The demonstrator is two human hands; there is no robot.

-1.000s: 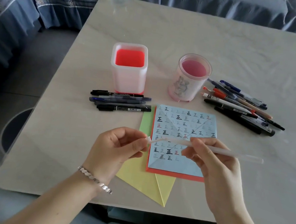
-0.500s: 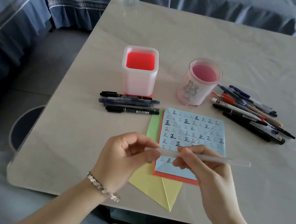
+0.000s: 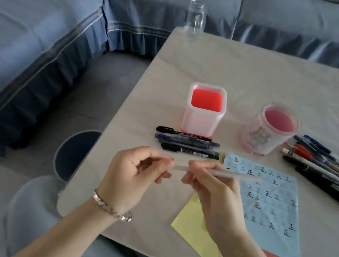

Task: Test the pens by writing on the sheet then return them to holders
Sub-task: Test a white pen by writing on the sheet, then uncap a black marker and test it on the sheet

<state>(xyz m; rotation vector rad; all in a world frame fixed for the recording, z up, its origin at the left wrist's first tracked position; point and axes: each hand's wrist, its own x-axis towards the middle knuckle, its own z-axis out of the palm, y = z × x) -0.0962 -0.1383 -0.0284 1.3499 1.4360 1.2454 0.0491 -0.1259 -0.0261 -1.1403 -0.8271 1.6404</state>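
Pen (image 3: 218,173) held by both hands above table (image 3: 257,79), holders beyond.

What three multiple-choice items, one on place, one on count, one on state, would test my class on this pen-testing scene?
1. Where does the square holder stand?
A. Left of the round holder
B. On the blue sheet
C. On the sofa

2. How many pens lie in the row in front of the square holder?
A. One
B. Four
C. Nine

3. What state is the clear pen in?
A. Lying on the table
B. Standing in a holder
C. Held above the table by both hands

Answers:
1. A: the square holder stands left of the round one on the table.
2. B: four dark pens lie side by side there.
3. C: the right hand grips the barrel and the left hand pinches its end.
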